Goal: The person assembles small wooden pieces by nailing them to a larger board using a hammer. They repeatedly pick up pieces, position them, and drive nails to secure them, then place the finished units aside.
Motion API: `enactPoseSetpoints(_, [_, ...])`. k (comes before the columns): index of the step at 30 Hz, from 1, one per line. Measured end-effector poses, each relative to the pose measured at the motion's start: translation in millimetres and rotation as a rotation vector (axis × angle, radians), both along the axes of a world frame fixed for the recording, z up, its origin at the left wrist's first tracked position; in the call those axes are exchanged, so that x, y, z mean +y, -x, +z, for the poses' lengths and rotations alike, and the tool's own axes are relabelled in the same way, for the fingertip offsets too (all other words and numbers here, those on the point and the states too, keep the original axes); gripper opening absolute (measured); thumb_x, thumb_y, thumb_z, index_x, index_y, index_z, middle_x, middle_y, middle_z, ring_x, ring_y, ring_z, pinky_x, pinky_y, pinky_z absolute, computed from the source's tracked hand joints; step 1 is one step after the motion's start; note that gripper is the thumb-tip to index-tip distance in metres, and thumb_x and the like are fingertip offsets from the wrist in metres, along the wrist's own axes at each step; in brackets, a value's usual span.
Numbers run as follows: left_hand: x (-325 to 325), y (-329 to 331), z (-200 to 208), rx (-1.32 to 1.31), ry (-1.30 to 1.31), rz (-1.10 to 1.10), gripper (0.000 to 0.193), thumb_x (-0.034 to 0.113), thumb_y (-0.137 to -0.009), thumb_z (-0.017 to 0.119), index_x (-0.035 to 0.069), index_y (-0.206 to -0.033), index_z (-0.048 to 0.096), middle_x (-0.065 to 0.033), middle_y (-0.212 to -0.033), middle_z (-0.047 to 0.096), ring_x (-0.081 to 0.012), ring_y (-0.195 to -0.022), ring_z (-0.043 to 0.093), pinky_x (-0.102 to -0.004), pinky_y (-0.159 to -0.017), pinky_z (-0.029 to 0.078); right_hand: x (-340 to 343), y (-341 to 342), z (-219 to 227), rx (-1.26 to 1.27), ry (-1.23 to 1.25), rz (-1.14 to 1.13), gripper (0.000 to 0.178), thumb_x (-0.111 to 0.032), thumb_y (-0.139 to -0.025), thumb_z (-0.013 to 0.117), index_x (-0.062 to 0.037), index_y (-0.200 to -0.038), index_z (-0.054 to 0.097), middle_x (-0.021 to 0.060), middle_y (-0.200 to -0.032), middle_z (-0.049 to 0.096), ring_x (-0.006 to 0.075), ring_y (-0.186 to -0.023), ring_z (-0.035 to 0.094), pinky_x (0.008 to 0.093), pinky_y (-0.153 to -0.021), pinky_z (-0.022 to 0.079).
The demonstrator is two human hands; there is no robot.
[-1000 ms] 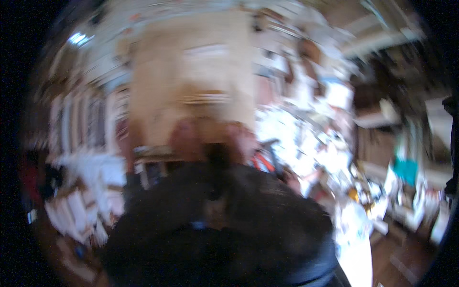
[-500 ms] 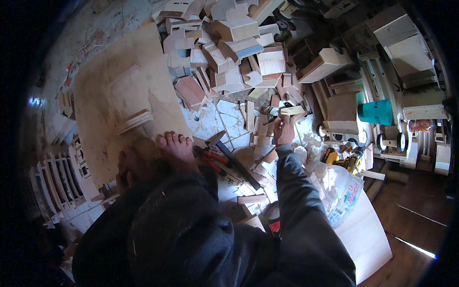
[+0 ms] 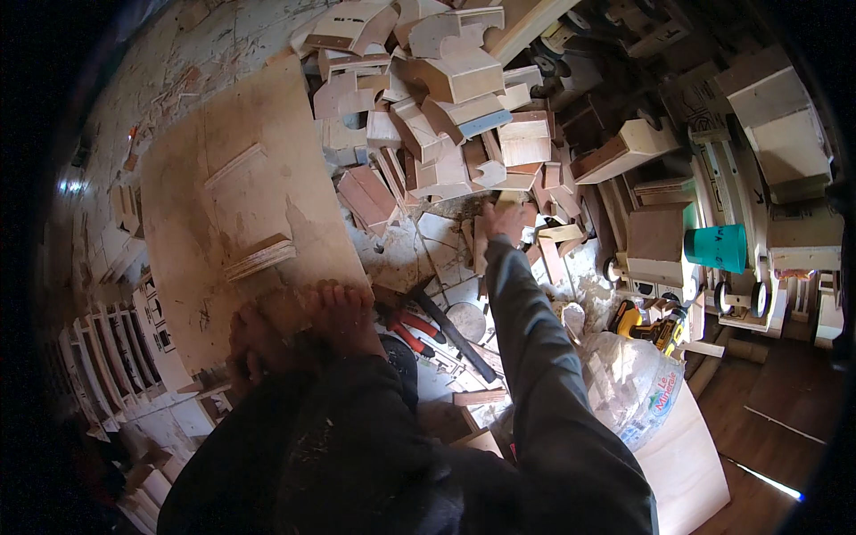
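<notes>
My right hand (image 3: 506, 221) reaches into the near edge of a heap of wooden pieces, back of the hand up. Its fingertips are partly hidden beside a small pale wood block (image 3: 511, 197); I cannot tell whether they grip it. To the right of the hand lies a short light wood strip (image 3: 560, 234). My left hand does not show. My bare feet rest on the near part of a plywood sheet (image 3: 196, 178), which carries a small stack of thin wood strips (image 3: 259, 257).
A hammer (image 3: 455, 334) and red-handled pliers (image 3: 413, 332) lie left of my right forearm. Right of it are a clear plastic bag (image 3: 629, 379) and a yellow and black power drill (image 3: 655, 328). A teal cup (image 3: 716, 247) stands among wheeled wooden pieces. Cut wood blocks (image 3: 459, 76) heap up ahead.
My right hand has moved left and farther forward, away from the light wood strip, to the edge of the heap. The view has shifted slightly.
</notes>
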State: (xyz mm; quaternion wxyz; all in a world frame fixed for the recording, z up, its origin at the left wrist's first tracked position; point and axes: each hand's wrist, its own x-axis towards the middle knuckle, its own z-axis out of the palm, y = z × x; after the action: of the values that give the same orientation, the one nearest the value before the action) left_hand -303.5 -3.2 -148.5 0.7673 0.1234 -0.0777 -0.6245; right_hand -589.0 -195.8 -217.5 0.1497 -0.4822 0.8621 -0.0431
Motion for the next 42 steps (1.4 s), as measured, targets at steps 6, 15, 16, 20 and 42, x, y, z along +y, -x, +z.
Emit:
enactPoseSetpoints(6, [8.7, -2.3, -45.8, 0.299, -0.082, -0.059, 0.014, 0.034, -0.096, 0.035, 0.025, -0.092, 0.045, 0.0062, -0.083, 0.044, -0.0117, -0.080, 0.045, -0.0365, -0.080, 0.036, 64.7, 47.9, 58.8, 0.162, 0.077, 0.294, 0.071, -0.037, -0.070, 0.069, -0.0066, -0.128, 0.044, 0.0222, -0.116, 0.050, 0.0385, -0.109, 0.048, 0.0461, -0.090, 0.041])
enactPoseSetpoints(15, [10.1, 2.9, -9.5, 0.039, -0.384, 0.085, 0.015, 0.037, -0.095, 0.037, 0.026, -0.089, 0.046, 0.0046, -0.084, 0.045, -0.0149, -0.081, 0.046, -0.0389, -0.079, 0.037, -32.9, 55.1, 57.0, 0.402, 0.130, 0.792, 0.051, -0.020, -0.069, 0.068, -0.0105, -0.116, 0.049, 0.0119, -0.109, 0.049, 0.0310, -0.103, 0.050, 0.0450, -0.083, 0.041])
enactPoseSetpoints(16, [7.5, 3.9, -8.4, 0.077, -0.424, 0.113, 0.015, 0.036, -0.094, 0.037, 0.026, -0.089, 0.046, 0.0044, -0.084, 0.045, -0.0153, -0.080, 0.046, -0.0395, -0.078, 0.037, -34.8, 54.6, 53.4, 0.459, 0.132, 0.745, 0.049, -0.019, -0.069, 0.067, -0.0102, -0.114, 0.049, 0.0120, -0.110, 0.049, 0.0311, -0.104, 0.049, 0.0457, -0.084, 0.041])
enactPoseSetpoints(20, [8.7, 7.1, -9.8, 0.173, -0.490, 0.103, 0.014, 0.035, -0.094, 0.037, 0.026, -0.089, 0.046, 0.0045, -0.084, 0.046, -0.0161, -0.078, 0.047, -0.0410, -0.075, 0.039, -23.6, 61.9, 57.6, 0.646, 0.044, 0.789, 0.052, -0.030, -0.070, 0.070, -0.0087, -0.113, 0.050, 0.0145, -0.114, 0.049, 0.0305, -0.107, 0.049, 0.0453, -0.084, 0.041])
enactPoseSetpoints(42, [24.7, -2.9, -48.5, 0.113, -0.373, -0.008, 0.019, 0.028, -0.098, 0.032, 0.018, -0.096, 0.048, 0.0037, -0.093, 0.048, -0.0110, -0.093, 0.046, -0.0352, -0.092, 0.033, -6.1, 82.9, 50.8, 0.519, 0.153, 0.182, 0.049, -0.036, -0.080, 0.062, -0.0067, -0.117, 0.052, 0.0189, -0.113, 0.057, 0.0358, -0.106, 0.057, 0.0483, -0.085, 0.049])
